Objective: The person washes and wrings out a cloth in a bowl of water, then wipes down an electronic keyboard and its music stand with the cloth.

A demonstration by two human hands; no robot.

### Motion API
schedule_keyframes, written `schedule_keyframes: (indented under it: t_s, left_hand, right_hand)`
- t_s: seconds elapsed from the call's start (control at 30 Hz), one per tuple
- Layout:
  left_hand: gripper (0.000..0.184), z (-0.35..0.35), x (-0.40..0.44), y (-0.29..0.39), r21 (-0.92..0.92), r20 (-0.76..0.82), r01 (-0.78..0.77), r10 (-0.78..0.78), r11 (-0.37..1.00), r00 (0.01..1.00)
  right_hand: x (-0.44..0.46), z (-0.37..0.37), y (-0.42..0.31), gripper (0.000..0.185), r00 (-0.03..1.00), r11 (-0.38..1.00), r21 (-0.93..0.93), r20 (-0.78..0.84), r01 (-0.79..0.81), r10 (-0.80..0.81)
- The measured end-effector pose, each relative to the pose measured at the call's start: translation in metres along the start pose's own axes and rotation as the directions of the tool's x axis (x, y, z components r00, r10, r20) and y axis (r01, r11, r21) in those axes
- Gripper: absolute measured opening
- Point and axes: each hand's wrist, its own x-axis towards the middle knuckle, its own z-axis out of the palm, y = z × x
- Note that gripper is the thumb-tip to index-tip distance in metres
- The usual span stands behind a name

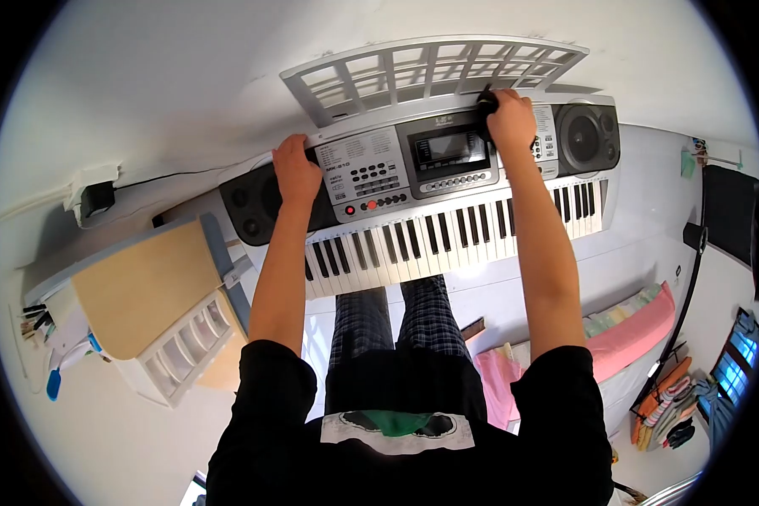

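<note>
A silver electronic keyboard [379,139] stands in front of me, with a dark display [451,149] at its centre and a row of black and white keys [447,234] along the near side. My left hand [296,173] grips its back edge by the left speaker [251,202], fingers bent over the rim. To the right of the display, my right hand [512,123] is closed on a small black object [486,103] over the top panel. Its exact kind is unclear. A silver music stand [388,78] rises behind the panel.
A black plug adapter [98,198] sits in a wall socket at left, its cable running to the keyboard. A wooden-topped cabinet [143,287] with drawers is at lower left. Right of my legs lies pink bedding [632,337]; a black pole [687,295] stands beyond it.
</note>
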Motion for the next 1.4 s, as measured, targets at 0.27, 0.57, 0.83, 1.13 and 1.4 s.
schedule_keyframes:
  t_s: [0.27,0.57,0.83,1.13,1.4]
  left_hand:
    - [0.038,0.008,0.002,0.011,0.128,-0.026,0.038,-0.035,0.991,0.999]
    - [0.039,0.006,0.004,0.013,0.194,-0.016,0.035,-0.032,0.98,0.999]
    - [0.041,0.01,0.002,0.018,0.174,-0.041,0.038,-0.032,0.984,0.999]
    - [0.04,0.016,0.005,0.006,0.181,-0.043,0.033,-0.026,0.983,0.999]
    - [0.039,0.019,0.003,0.011,0.16,-0.071,0.07,-0.059,0.985,0.996]
  right_hand:
    - [-0.013,-0.006,-0.064,0.01,0.955,0.97,-0.012,0.177,0.245,-0.239]
    - [0.024,-0.02,0.064,0.012,0.986,0.976,-0.212,0.165,0.049,-0.013]
    - [0.018,-0.015,0.04,0.012,0.974,0.96,-0.226,0.191,0.164,-0.122]
    - [0.024,-0.02,0.068,0.011,0.985,0.985,-0.15,0.161,0.091,-0.066]
    - [0.024,-0.018,0.062,0.011,0.992,0.978,-0.202,0.123,0.043,-0.019]
